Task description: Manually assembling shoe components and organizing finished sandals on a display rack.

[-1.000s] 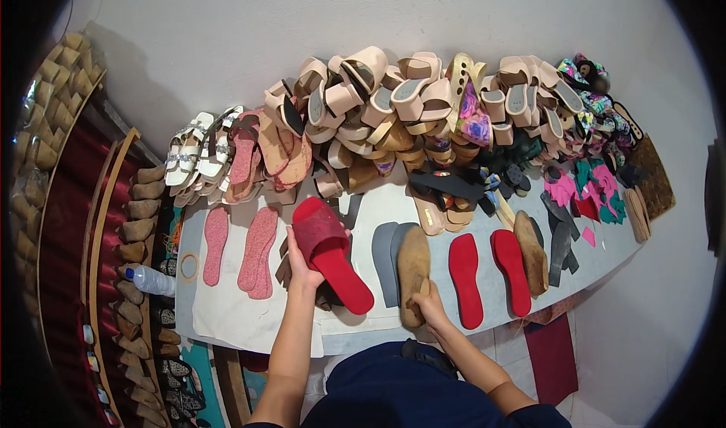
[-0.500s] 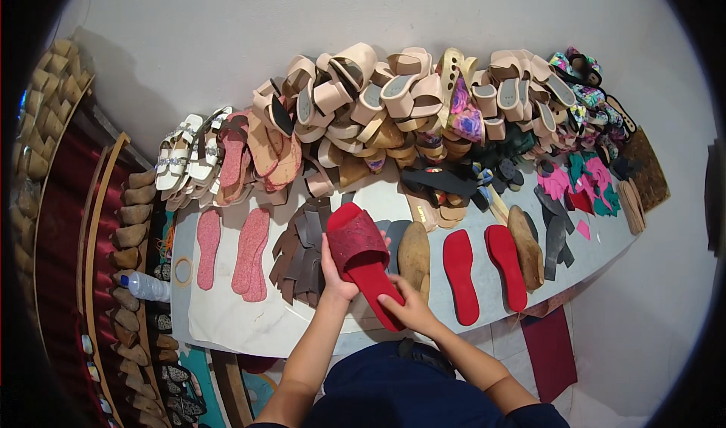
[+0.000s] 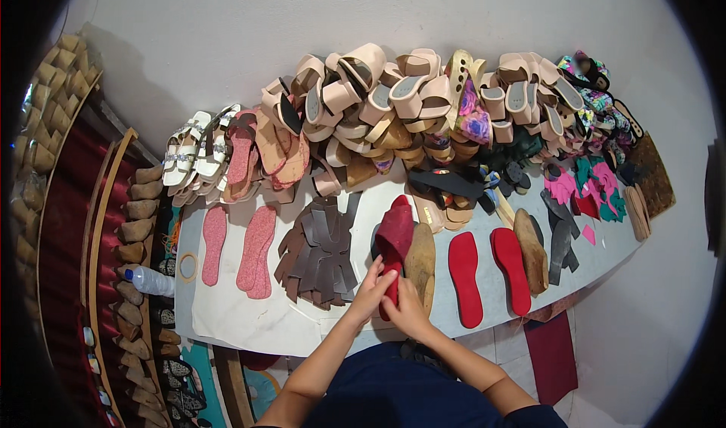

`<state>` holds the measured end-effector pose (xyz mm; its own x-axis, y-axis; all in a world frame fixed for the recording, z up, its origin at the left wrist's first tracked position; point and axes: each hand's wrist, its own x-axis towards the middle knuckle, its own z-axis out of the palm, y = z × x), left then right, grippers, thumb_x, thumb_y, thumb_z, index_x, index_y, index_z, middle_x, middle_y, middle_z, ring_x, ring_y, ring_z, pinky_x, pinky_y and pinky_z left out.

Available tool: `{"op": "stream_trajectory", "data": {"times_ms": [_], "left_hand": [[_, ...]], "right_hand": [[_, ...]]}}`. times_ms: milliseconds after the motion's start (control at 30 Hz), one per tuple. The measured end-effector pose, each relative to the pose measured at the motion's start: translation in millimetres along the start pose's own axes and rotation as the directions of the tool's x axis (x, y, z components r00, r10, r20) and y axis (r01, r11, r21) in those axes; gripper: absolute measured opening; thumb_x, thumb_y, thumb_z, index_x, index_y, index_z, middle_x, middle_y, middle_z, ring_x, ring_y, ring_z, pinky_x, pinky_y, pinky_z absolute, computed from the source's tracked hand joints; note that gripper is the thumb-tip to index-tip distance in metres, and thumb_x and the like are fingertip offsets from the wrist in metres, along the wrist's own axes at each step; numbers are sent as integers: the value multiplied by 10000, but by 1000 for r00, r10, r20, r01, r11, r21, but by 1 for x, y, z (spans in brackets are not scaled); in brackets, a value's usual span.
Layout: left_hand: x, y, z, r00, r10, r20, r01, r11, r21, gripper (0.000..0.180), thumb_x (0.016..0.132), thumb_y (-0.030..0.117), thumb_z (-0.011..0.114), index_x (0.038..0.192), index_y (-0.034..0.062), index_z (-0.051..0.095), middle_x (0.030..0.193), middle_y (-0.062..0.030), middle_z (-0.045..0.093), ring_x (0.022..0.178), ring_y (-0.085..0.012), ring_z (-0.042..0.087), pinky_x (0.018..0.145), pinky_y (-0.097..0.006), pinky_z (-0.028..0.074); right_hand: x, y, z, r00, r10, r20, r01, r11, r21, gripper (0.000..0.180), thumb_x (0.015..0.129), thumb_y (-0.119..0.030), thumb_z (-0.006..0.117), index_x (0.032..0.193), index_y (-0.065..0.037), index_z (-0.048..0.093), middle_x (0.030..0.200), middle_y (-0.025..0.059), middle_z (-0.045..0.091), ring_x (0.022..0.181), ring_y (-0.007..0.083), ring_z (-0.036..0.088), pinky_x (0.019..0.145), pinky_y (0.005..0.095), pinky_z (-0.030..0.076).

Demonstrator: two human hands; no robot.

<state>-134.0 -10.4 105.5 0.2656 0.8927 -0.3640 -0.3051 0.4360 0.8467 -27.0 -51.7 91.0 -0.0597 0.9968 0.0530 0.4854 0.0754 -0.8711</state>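
Observation:
A red slipper (image 3: 395, 235) with a dark red patterned strap is held upright along its length, toe pointing away from me, over the near middle of the table. My left hand (image 3: 372, 288) grips its heel part from the left, fingers wrapped round it. My right hand (image 3: 407, 308) holds the heel end from the right, thumb against the sole. Just right of the slipper lies a wooden shoe last (image 3: 420, 265). Farther right are a single red insole (image 3: 465, 280) and a stack of red insoles (image 3: 510, 269), with another wooden last (image 3: 531, 250) beside them.
Brown strap pieces (image 3: 321, 250) and pink glittery insoles (image 3: 257, 250) lie left on the white table (image 3: 227, 322). Piled sandals (image 3: 355, 88) line the wall. Coloured scraps (image 3: 597, 182) are at right. A shelf of wooden lasts (image 3: 136, 231) and a plastic bottle (image 3: 151, 282) stand left.
The slipper has turned from a slant to nearly straight ahead and onto its side, shifting right. My left hand has moved from under the strap to the heel part, close to my right hand.

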Motion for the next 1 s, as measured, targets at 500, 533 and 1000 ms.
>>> {"op": "stream_trajectory", "data": {"times_ms": [500,533,1000], "left_hand": [[3,-2,-46,994,-14,109,27,993,-117,612,750,427,596,1114,-38,436,1088,-128,542,891,-166,572,719,-267,487],[2,0,-49,986,-9,169,20,998,-64,662,773,490,518,1154,-40,406,1135,-146,514,933,-191,565,736,-285,489],[-11,1,-63,988,-89,130,115,971,-210,805,816,635,74,1253,8,326,1141,-138,507,935,-213,539,784,-305,453]], "right_hand": [[44,18,-33,970,-185,156,193,980,-38,331,769,-153,497,1073,-23,524,937,173,544,895,318,516,798,383,396],[55,25,-36,974,-211,77,222,956,-191,352,774,-166,500,1105,-48,506,975,186,531,885,324,521,779,383,408],[60,51,-49,910,410,59,-218,595,-773,913,582,-306,729,1299,-118,197,1143,297,313,759,380,579,650,385,500]]}}
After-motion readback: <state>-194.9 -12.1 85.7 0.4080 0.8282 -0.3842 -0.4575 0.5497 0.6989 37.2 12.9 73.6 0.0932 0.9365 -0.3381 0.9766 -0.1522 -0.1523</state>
